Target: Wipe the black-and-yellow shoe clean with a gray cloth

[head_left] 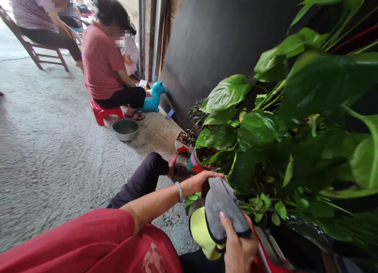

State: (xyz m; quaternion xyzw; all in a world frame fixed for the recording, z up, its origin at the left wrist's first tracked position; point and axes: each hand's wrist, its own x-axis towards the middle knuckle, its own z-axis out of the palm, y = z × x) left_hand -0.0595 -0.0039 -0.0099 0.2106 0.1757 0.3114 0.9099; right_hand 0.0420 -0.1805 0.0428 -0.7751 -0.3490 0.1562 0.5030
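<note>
A folded cloth (223,206), grey on one face and yellow-green on the other with dark edging, hangs between my two hands. My left hand (205,182) is at its upper end, fingers bent around the cloth and partly hidden behind it. Lower down, my right hand (239,241) grips the cloth's near end, with the thumb lying on the grey face. Broad green leaves (260,131) of a potted plant stand just beyond the cloth. A pale bangle (178,192) circles my left wrist.
A striped plant pot (193,162) and a small square planter (181,145) stand ahead. Further off are a metal basin (125,130), a person on a red stool (100,111), and a blue toy animal (152,99). Another person sits on a wooden chair (49,56) at the far left.
</note>
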